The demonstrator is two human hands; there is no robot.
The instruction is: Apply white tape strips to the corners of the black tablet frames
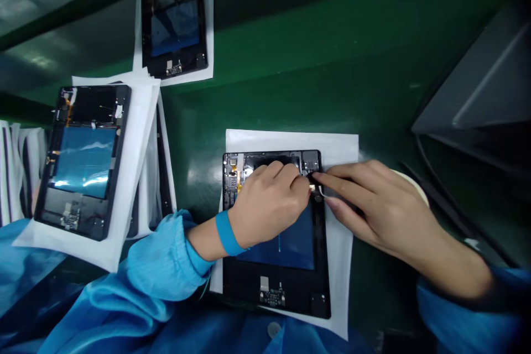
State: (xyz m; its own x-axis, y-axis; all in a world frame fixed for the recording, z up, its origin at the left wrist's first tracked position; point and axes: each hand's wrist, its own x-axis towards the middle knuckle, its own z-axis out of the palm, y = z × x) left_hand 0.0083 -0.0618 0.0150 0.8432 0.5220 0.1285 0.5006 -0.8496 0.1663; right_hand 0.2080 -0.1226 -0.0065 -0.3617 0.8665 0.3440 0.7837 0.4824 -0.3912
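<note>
An opened tablet (296, 290) with a black frame and a blue inner panel lies on a white sheet (338, 265) in front of me. My left hand (271, 196), a blue band at its wrist, is closed over the tablet's upper part. Its fingertips pinch near the right edge, and what is in them is hidden. My right hand (385, 207) reaches in from the right with fingers stretched. The index fingertip touches the tablet's upper right edge; the thumb stands apart below it, beside a thin white strip (323, 192).
Another opened tablet (85, 160) lies on stacked white sheets at the left. A further tablet (174, 22) rests on a sheet at the back. White sheets (29, 171) stand at the far left. A grey casing (477, 88) and a dark cable (456, 210) are at the right.
</note>
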